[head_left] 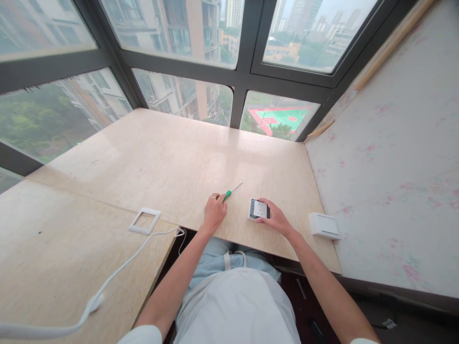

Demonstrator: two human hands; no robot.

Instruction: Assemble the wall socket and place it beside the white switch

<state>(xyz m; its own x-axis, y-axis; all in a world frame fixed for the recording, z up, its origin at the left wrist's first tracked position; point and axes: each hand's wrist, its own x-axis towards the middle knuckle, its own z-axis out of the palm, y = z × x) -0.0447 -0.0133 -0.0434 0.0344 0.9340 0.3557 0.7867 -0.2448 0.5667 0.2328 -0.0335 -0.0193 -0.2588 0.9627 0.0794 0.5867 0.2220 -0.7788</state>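
My left hand [215,211] is closed around the green handle of a screwdriver [228,193], whose thin metal shaft points away to the upper right, above the table. To its right, a wall socket [260,209] sits in a white box, its dark inner frame showing around the white face. My right hand [274,217] grips the socket box from the right, thumb at the near side and fingers at the far side. The screwdriver tip and the socket are apart. A white square cover frame [145,220] lies flat to the left of my left hand.
A white switch box [324,226] stands against the floral wall [390,191] at the right. A white cable [118,271] runs across the left part of the wooden tabletop [172,157]. Dark-framed windows [240,79] border the far side. The table's near edge meets my lap.
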